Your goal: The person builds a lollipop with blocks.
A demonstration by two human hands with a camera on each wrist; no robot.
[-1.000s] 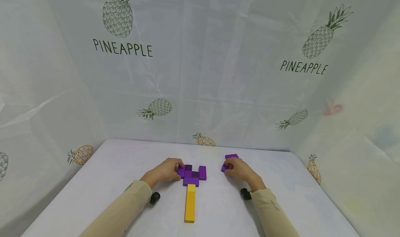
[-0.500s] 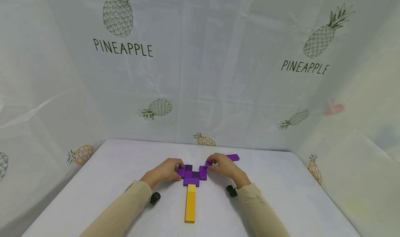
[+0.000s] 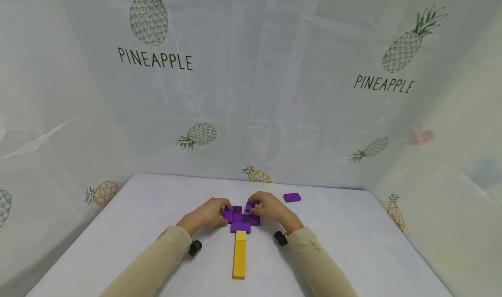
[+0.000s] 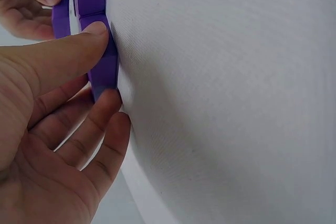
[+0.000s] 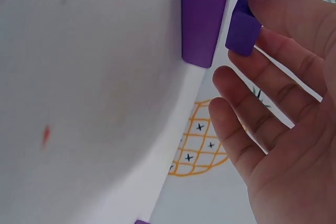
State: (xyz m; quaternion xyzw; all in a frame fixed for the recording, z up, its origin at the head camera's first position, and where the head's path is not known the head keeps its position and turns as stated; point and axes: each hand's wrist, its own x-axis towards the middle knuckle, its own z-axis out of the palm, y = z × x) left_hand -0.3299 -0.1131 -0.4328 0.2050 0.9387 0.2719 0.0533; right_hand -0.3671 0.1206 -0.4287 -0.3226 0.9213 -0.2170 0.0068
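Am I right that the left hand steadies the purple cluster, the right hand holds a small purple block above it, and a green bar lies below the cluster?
Not quite: the bar is yellow, not green, as the head view shows. The rest holds: the left hand steadies the purple cluster and the right hand holds a small purple block above it.

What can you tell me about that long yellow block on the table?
The yellow block is a long, plain bar with flat faces and square edges; it looks like painted wood. It lies flat on the white table, running from the near side straight toward the cluster of purple blocks. Its far end meets the nearest purple block; whether they touch cannot be told. Neither hand touches it: the left hand and right hand are both at the purple blocks beyond it.
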